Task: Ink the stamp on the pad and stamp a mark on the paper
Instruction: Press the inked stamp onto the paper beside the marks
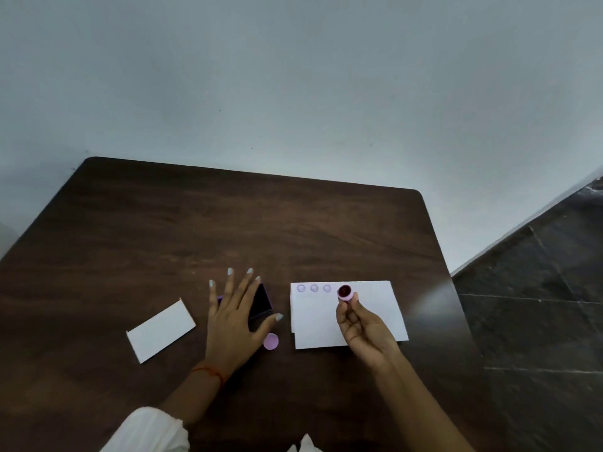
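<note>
A small round pink stamp (345, 292) is pinched in my right hand (363, 331), tilted so its dark inked face points up and toward me. It hovers over the top edge of the white paper (375, 311), just right of a row of three faint round marks (314, 288). My left hand (233, 318) lies flat with fingers spread on the dark purple ink pad (261, 301), covering its left half.
A round pink cap (270, 341) lies on the dark wooden table (195, 223) between pad and paper. A white card (161, 330) sits at the left. The table's right edge drops to a dark tiled floor (538, 305); a pale wall stands behind.
</note>
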{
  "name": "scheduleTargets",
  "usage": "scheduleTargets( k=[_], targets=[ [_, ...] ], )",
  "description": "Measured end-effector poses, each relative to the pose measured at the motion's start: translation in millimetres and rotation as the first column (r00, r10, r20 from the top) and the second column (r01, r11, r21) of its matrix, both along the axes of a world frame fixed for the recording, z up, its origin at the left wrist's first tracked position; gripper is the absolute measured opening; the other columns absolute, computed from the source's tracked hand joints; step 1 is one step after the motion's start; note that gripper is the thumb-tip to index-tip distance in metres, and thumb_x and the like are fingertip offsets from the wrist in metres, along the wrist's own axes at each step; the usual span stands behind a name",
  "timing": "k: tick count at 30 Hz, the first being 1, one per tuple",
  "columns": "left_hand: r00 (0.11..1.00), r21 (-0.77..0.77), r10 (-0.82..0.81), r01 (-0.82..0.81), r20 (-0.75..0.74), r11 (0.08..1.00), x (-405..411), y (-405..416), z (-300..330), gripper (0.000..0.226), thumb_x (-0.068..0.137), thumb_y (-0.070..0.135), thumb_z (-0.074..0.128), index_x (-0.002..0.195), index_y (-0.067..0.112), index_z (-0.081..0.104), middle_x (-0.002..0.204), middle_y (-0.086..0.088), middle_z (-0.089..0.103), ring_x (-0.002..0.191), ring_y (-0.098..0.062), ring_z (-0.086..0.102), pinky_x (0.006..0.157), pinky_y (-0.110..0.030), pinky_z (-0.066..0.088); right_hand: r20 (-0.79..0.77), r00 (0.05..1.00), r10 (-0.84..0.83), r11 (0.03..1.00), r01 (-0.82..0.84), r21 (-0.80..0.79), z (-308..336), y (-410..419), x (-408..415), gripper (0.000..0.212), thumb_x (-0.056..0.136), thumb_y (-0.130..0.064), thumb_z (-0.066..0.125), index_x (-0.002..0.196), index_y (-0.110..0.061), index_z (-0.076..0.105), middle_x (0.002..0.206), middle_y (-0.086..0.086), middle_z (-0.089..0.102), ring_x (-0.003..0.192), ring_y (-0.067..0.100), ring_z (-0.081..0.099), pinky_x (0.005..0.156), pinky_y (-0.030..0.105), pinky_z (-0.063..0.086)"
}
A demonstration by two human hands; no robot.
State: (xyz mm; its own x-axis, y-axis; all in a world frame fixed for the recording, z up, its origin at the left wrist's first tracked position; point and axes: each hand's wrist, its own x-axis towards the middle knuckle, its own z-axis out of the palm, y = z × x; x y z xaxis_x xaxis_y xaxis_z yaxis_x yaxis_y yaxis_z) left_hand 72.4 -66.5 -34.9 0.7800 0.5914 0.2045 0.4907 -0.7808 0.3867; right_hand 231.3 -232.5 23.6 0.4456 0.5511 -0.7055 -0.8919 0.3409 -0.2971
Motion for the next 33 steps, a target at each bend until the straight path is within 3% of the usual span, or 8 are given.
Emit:
scheduleTargets(
  k=[4,7,17,20,23,28,33],
  targets=[
    [0.988,0.031,-0.120,0.123,-0.095,0.992,32,-14,6,0.085,0.079,0.077,0.019,0.136,0.018,0.040,0.145,0.000,0.041,0.142,-0.023,0.010,0.114,-0.041,-0.015,0.000,0.999,-0.043,0.999,0.043,0.007,-9,-7,7,0.019,0.075,-0.003,0.061,0.093,0.005,0.063,0.078,0.017,0.074,0.063,0.018,0.071,0.053,0.025,0.059],
    [0.977,0.037,-0.144,0.152,-0.158,0.988,48,-15,3,0.086,0.077,0.077,0.026,0.136,0.016,0.040,0.143,-0.001,0.045,0.141,-0.024,0.010,0.112,-0.041,-0.018,-0.018,0.998,-0.059,0.998,0.059,-0.003,-13,-9,11,0.013,0.087,-0.004,0.055,0.092,0.005,0.063,0.076,0.017,0.074,0.062,0.019,0.071,0.052,0.025,0.059],
    [0.954,-0.012,-0.180,0.183,-0.241,0.983,60,-11,-13,0.092,0.072,0.079,0.029,0.138,0.015,0.038,0.142,-0.001,0.046,0.141,-0.026,0.006,0.112,-0.043,-0.018,-0.015,0.998,-0.057,0.995,0.055,-0.086,-23,-7,21,0.010,0.085,-0.001,0.058,0.090,0.003,0.065,0.075,0.017,0.075,0.065,0.020,0.073,0.061,0.030,0.061],
    [0.943,-0.005,-0.180,0.187,-0.280,0.982,60,-10,-14,0.094,0.074,0.081,0.017,0.135,0.014,0.042,0.140,-0.001,0.048,0.141,-0.029,0.012,0.112,-0.045,-0.015,0.065,0.997,-0.041,0.991,0.049,-0.126,-26,-4,26,0.011,0.085,-0.001,0.059,0.091,0.002,0.067,0.077,0.014,0.076,0.068,0.018,0.073,0.065,0.029,0.060],
    [0.933,0.018,-0.175,0.190,-0.315,0.982,62,-8,-13,0.095,0.075,0.081,0.013,0.132,0.013,0.046,0.141,-0.001,0.047,0.140,-0.031,0.014,0.112,-0.046,-0.015,0.243,0.969,0.035,0.965,0.030,-0.260,-29,3,33,0.014,0.086,-0.006,0.060,0.098,-0.001,0.066,0.083,0.008,0.075,0.075,0.017,0.071,0.068,0.025,0.060],
    [0.914,0.046,-0.186,0.217,-0.359,0.975,64,-6,-12,0.089,0.075,0.077,0.026,0.130,0.011,0.049,0.139,-0.003,0.050,0.140,-0.033,0.016,0.112,-0.047,-0.017,0.532,0.807,0.258,0.825,0.102,-0.556,-29,16,42,0.009,0.083,-0.011,0.067,0.091,-0.014,0.068,0.098,0.006,0.068,0.096,0.021,0.062,0.090,0.035,0.051],
    [0.912,0.039,-0.189,0.218,-0.364,0.975,65,-5,-15,0.090,0.078,0.078,0.018,0.131,0.012,0.048,0.140,-0.003,0.049,0.140,-0.033,0.015,0.113,-0.049,-0.016,0.695,0.504,0.513,0.675,0.263,-0.689,-27,26,40,0.015,0.080,-0.022,0.071,0.092,-0.015,0.068,0.089,-0.004,0.067,0.080,0.004,0.060,0.067,0.010,0.042]
  ],
)
